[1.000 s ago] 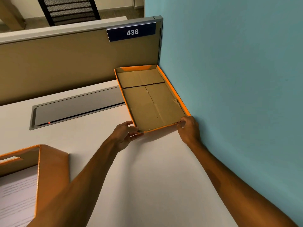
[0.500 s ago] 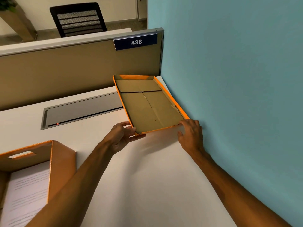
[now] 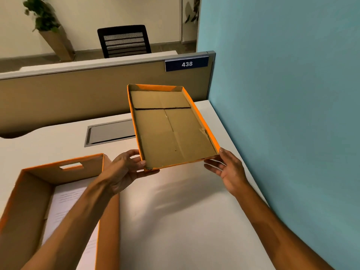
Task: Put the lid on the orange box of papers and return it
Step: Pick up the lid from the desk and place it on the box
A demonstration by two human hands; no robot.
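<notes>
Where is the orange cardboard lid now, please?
The orange cardboard lid is held inside-up above the white desk, between left hand and right hand, near the blue wall.

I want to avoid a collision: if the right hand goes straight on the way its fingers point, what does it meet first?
The right hand points left and slightly away; it would first meet the near right corner of the orange cardboard lid, which its thumb seems already to touch. Depth is unclear.

I read the lid (image 3: pixel 171 131) as matt raw-brown corrugated cardboard inside, orange-printed rim; box (image 3: pixel 58 172) same cardboard, white paper (image 3: pixel 64 203) inside; desk (image 3: pixel 175 221) smooth matt laminate.
</notes>
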